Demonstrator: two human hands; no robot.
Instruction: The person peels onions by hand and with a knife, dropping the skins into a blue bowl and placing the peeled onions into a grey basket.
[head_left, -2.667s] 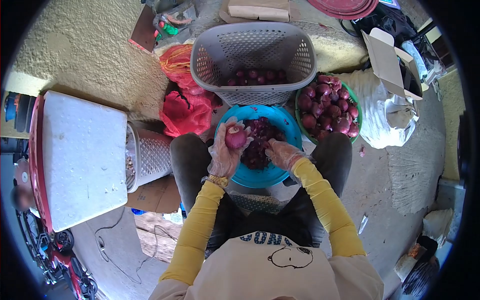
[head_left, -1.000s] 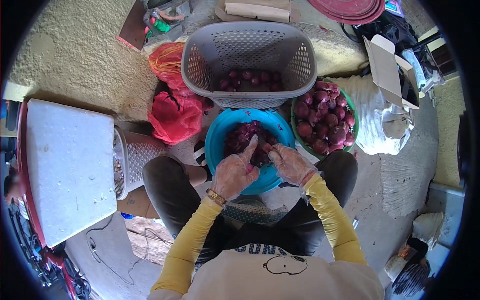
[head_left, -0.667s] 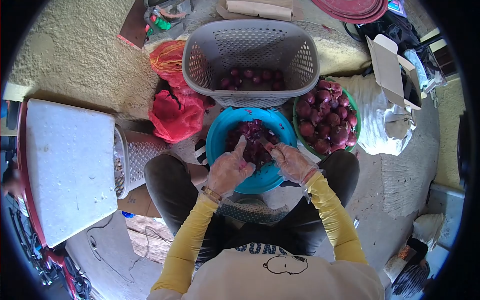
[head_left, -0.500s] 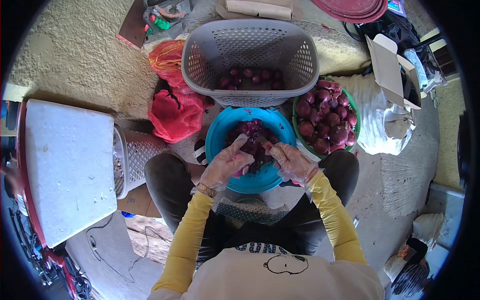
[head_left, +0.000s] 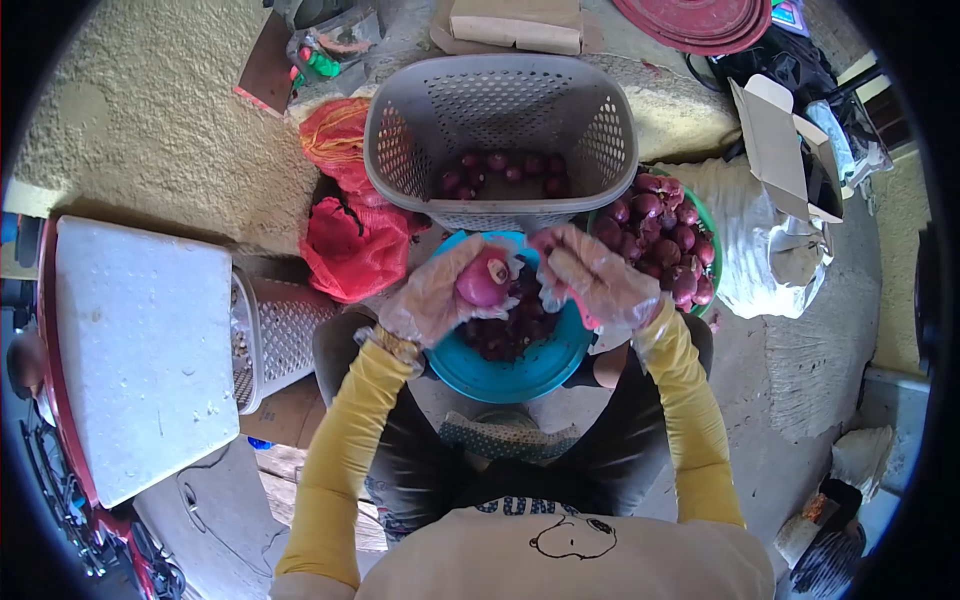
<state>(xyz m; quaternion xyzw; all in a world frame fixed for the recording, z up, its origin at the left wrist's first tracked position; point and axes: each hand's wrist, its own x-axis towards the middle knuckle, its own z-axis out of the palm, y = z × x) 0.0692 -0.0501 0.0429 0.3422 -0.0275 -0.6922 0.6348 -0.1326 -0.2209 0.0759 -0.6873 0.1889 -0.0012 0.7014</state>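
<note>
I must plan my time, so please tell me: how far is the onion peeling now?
Looks done: the smooth onions in the gray basket, covering only part of its bottom. In hand: the left hand holds a pink onion over the blue basin of dark skins. Left: the heaped onions in the green tub, so probably much remains.

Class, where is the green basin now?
In the head view, the green basin sits on the right, between the blue basin and the white sack.
</note>
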